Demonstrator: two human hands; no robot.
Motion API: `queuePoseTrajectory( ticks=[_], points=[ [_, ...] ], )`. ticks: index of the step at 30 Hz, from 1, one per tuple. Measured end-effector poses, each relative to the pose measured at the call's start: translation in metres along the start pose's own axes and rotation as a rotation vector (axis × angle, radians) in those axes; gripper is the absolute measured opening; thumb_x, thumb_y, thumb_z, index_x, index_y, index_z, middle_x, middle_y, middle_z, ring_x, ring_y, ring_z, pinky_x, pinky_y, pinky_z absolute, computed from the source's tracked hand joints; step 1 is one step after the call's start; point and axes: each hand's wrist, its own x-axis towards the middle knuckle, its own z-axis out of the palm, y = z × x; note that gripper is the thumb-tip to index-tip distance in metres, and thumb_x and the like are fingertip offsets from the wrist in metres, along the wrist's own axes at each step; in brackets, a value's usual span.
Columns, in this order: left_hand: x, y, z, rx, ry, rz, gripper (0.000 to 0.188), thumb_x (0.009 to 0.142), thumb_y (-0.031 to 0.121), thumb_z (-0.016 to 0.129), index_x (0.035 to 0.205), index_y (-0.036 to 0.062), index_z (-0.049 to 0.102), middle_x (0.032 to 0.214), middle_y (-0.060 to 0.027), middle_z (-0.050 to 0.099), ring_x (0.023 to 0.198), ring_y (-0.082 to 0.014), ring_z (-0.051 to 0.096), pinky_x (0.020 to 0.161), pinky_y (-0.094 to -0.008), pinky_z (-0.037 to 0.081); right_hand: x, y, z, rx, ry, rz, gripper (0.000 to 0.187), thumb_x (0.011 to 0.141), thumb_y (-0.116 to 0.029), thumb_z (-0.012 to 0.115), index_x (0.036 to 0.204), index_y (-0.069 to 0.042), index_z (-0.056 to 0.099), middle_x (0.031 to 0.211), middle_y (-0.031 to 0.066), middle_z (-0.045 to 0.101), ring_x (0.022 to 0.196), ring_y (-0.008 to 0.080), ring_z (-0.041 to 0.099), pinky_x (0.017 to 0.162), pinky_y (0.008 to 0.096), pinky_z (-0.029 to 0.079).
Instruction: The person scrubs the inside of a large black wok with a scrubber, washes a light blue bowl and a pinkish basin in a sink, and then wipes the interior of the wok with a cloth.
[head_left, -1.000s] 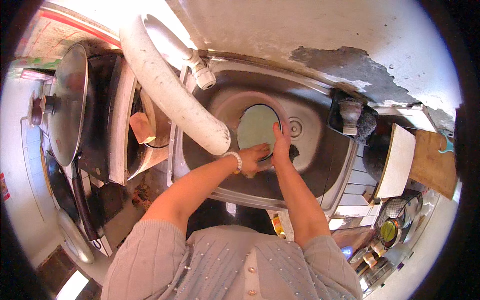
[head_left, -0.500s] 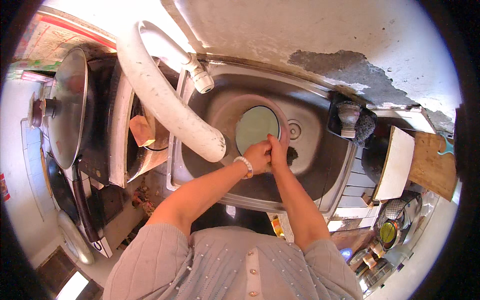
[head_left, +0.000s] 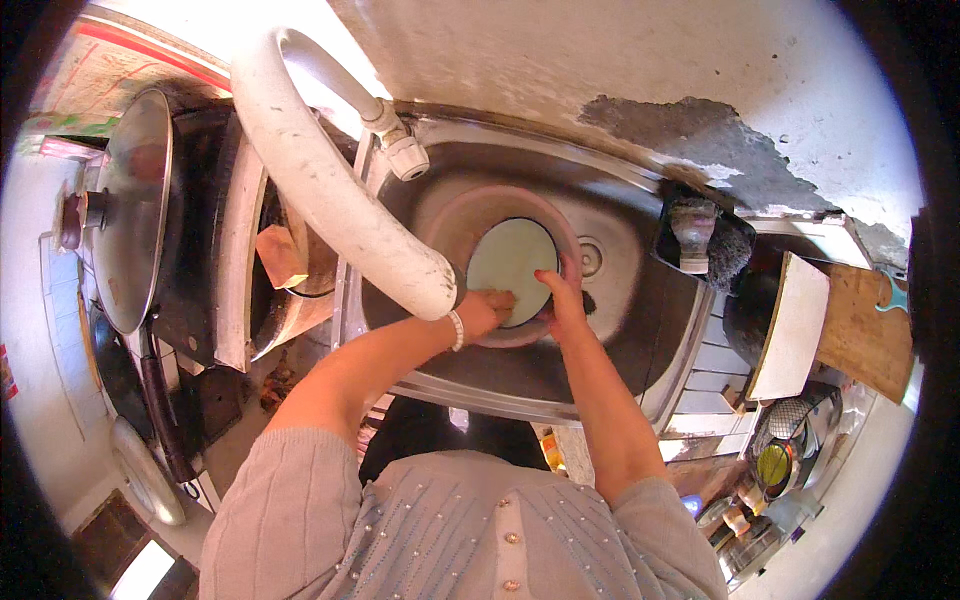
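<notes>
Lying under left fingers [head_left: 499,299]: pale dish [head_left: 512,258]

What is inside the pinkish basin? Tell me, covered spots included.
The basin holds a pale round dish with a dark rim. The left hand covers its lower-left part, the right hand part of its right edge. Anything beneath the dish is hidden.

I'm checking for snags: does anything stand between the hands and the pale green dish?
Nothing visible: the left hand is on the pale green dish, the right hand at its edge. The thick white pipe ends beside the left hand, not between.
</notes>
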Motion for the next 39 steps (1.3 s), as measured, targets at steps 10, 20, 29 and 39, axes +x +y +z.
queuePoseTrajectory(
  ticks=[10,20,29,39],
  points=[
    [0.038,0.054,-0.030,-0.639,0.179,-0.276,0.035,0.081,0.025,0.050,0.107,0.0018,0.055,0.117,-0.0169,0.050,0.101,-0.0319,0.054,0.084,-0.0394,0.045,0.029,0.031,-0.014,0.079,0.014,-0.219,0.068,0.071,-0.020,0.058,0.132,-0.005,0.032,0.128,0.0130,0.038,0.115,0.0242,0.039,0.085,0.0373,0.041],
    [0.023,0.029,-0.016,-0.147,-0.145,-0.252,0.037,0.079,0.020,0.052,0.112,0.0037,0.053,0.122,-0.0149,0.049,0.095,-0.0321,0.058,0.079,-0.0409,0.048,-0.011,-0.012,0.003,0.109,-0.085,0.017,0.070,0.068,-0.023,0.061,0.131,-0.007,0.036,0.128,0.0101,0.034,0.116,0.0264,0.037,0.091,0.0386,0.037],
    [0.009,0.028,0.013,-0.228,0.280,-0.066,0.045,0.077,0.010,0.053,0.122,0.0076,0.044,0.126,-0.0132,0.047,0.104,-0.0334,0.053,0.085,-0.0425,0.044,-0.004,0.001,0.002,0.203,-0.013,-0.167,0.057,0.070,-0.019,0.054,0.124,-0.006,0.042,0.119,0.0087,0.045,0.109,0.0240,0.043,0.088,0.0356,0.039],
    [0.022,0.028,-0.013,-0.227,-0.017,-0.204,0.043,0.076,0.017,0.055,0.118,0.0065,0.049,0.116,-0.0108,0.053,0.099,-0.0276,0.056,0.081,-0.0406,0.048,-0.002,0.016,-0.001,0.260,0.013,-0.132,0.068,0.067,-0.022,0.061,0.130,-0.011,0.038,0.125,0.0070,0.041,0.115,0.0236,0.039,0.095,0.0381,0.033]
  ],
)
